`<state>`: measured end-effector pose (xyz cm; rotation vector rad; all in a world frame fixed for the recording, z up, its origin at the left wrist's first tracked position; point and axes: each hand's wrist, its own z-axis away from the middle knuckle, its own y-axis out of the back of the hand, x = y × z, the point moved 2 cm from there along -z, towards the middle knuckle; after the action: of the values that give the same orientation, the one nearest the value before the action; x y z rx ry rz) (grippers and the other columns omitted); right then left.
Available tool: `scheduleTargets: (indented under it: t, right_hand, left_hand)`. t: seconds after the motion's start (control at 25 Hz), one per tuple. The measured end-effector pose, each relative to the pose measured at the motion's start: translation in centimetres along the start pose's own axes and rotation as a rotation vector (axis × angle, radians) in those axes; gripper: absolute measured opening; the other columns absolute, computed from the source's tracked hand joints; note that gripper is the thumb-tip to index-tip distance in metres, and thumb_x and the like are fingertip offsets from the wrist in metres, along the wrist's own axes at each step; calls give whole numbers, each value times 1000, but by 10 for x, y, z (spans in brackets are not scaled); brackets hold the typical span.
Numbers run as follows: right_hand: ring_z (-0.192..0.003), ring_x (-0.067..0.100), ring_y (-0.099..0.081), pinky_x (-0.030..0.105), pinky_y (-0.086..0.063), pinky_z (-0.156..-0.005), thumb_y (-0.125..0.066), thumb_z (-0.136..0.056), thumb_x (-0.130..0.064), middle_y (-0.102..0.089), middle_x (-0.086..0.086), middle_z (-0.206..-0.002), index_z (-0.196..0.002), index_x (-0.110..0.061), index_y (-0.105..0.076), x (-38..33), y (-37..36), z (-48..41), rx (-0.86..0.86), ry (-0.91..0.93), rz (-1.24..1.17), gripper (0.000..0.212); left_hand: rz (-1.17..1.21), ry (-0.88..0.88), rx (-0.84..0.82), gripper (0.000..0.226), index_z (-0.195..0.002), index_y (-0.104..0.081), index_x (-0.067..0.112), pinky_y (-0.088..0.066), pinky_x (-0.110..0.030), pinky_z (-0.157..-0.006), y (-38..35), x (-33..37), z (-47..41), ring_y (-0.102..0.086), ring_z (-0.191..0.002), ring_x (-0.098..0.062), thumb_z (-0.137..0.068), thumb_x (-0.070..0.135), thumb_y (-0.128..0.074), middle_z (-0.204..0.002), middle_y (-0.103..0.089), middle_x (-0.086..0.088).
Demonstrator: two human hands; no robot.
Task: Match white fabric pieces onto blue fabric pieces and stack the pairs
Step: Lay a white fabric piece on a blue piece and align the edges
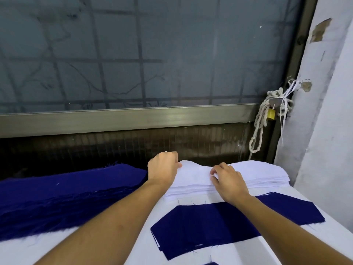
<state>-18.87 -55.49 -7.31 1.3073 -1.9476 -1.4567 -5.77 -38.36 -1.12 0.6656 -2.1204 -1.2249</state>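
Both hands are set on the white pile [267,175] at the far side of the table [286,245]. The left hand [163,169] is curled, and the far left edge of the top white piece [194,174] is pinched between its thumb and fingers. The right hand [228,181] is curled likewise, and a fold of the same piece is pinched near its front edge. Between them the sheet is humped up, partly parted from the pile beneath.

The taking of one white piece for matching is judged to be the step in hand. Just in front of the pile a blue piece [200,222] is laid flat on the table, with no white laid on it yet. Thin white edges are glimpsed under its near left corner, so finished pairs may be stacked beneath; how many cannot be told. Much is judged to be left: the white pile is thick, and a deep blue heap [66,197] is stacked to the left.

A barred window [133,54] is seen behind the table, with a knotted rope [257,129] and a brass padlock [270,114] at its right corner, against a pale wall [328,131]. The blue piece is crossed by the right forearm, which must be cleared before the white is laid, and neighbouring sheets may be dragged up with the top one.
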Motion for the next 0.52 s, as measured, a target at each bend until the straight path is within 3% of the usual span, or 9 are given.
scheduleTargets:
  t: [0.24, 0.36, 0.52]
  right_hand:
    - [-119, 13, -52, 30, -43, -103, -52, -102, -36, -53, -7, -132, -128, -28, -55, -3, 2, 1, -16, -13, 15, 28]
    - [-126, 13, -47, 31, -40, -107, -54, -101, -36, -48, -7, -140, -137, -28, -48, -11, 4, 4, 10, -21, -15, 38]
    - [-141, 13, -33, 33, -31, -114, -58, -100, -34, -39, -10, -152, -149, -31, -39, -32, 14, 5, 117, 82, -144, 52]
  left_hand:
    - [-173, -94, 7, 31, -89, -70, 21, -42, -36, -72, 3, 3, 2, -59, -88, -20, -106, 37, -49, -84, -66, 3]
    - [-80, -158, 52, 19, -99, -73, 24, -49, -36, -80, 9, 9, 4, -61, -100, -18, -103, 29, -56, -98, -68, 5]
    - [22, -260, -12, 13, -103, -72, 24, -54, -33, -86, 19, 22, 11, -62, -97, -13, -98, 33, -64, -103, -67, 7]
